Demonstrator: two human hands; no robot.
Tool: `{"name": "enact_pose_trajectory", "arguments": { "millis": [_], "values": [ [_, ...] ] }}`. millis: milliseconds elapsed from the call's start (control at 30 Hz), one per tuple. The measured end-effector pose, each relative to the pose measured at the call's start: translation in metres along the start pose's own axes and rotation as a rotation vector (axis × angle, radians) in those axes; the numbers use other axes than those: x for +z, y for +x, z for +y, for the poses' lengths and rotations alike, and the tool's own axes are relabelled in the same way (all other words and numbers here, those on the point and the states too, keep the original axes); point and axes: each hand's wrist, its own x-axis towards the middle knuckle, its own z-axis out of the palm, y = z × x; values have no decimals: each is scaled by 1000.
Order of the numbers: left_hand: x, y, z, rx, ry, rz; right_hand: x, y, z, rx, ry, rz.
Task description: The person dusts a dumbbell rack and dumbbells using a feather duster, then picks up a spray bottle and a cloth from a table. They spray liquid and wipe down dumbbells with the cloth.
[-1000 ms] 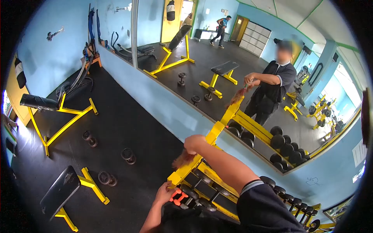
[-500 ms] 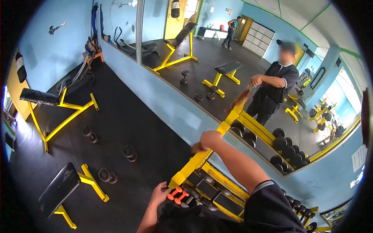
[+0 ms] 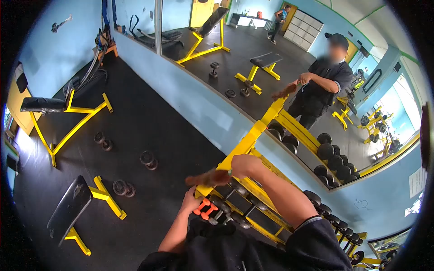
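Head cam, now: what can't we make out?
All in the head view:
- Duster handle: mostly hidden inside the right hand.
- Duster bristles: blurred, so contact with the yellow rack is unclear.
- Left hand: fingertips partly hidden at the rack's end; gripping or resting, can't tell.
- Black dumbbells: some of the row hidden by the right sleeve.
- Wall paper: print too small.

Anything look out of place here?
Yes, mildly: three dumbbells sit loose on the black floor, away from the yellow dumbbell rack where others are stored. They may just be in use. I see no spill.
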Motion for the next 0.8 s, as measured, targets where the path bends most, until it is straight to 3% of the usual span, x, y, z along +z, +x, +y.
{"name": "enact_pose_trajectory", "arguments": {
  "millis": [33, 100, 167, 233, 300, 433, 567, 667, 700, 800],
  "values": [
    [3, -6, 8, -9, -4, 3, 1, -7, 2, -6, -3, -8],
    [9, -11, 15, -41, 285, 114, 3, -18, 10, 109, 106, 105],
    [11, -11, 16, -50, 266, 43, 19, -25, 18, 101, 120, 114],
    [17, -11, 15, 39, 456, 96, 41, -41, 27, 101, 142, 122],
    [17, -15, 28, 43, 504, 67, 67, -71, 37, 33, 320, 189],
    [16, -14, 36, 114, 628, 33, 115, -159, 49, 346, 489, 309],
    [22, -7, 35, 191, 775, -13, 120, -249, 61, 522, 459, 77],
    [41, 1, 35, 287, 904, -107, 146, -218, 47, 585, 468, 42],
    [49, 4, 36, 352, 978, -110, 150, -196, 37, 511, 450, 52],
    [68, 2, 38, 353, 1088, -266, 172, -116, -7, 315, 477, 476]
  ]
}}
